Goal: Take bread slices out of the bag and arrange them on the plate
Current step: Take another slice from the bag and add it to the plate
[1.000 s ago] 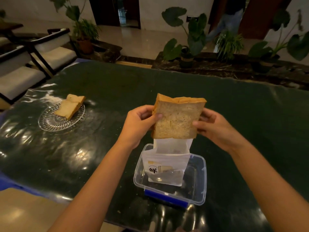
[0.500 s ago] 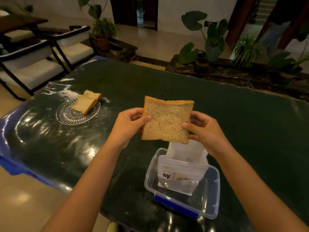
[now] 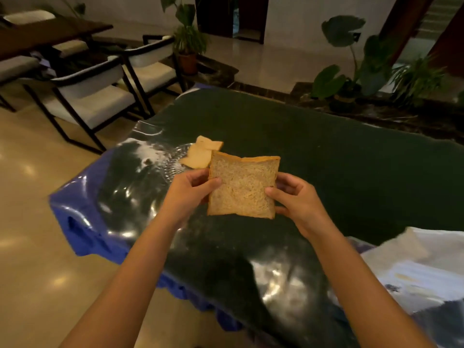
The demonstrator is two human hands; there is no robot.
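Observation:
I hold a square brown bread slice [image 3: 242,187] upright over the dark green table [image 3: 351,167]. My left hand [image 3: 189,190] pinches its left edge and my right hand [image 3: 293,197] pinches its right edge. Just behind the slice lies the clear glass plate [image 3: 173,162], partly hidden by my left hand and the slice. Two pale bread slices [image 3: 200,154] rest on the plate, overlapping. The white bread bag [image 3: 414,267] shows blurred at the right edge, low in the view.
A blue cloth under clear plastic [image 3: 82,222] hangs over the table's left corner. Chairs with pale cushions [image 3: 95,96] stand on the floor to the left. Potted plants [image 3: 351,79] line a dark ledge behind the table.
Both hands have carried the slice left, away from the bag and toward the plate. The view swung left, so the bag and its clear box slid to the right edge.

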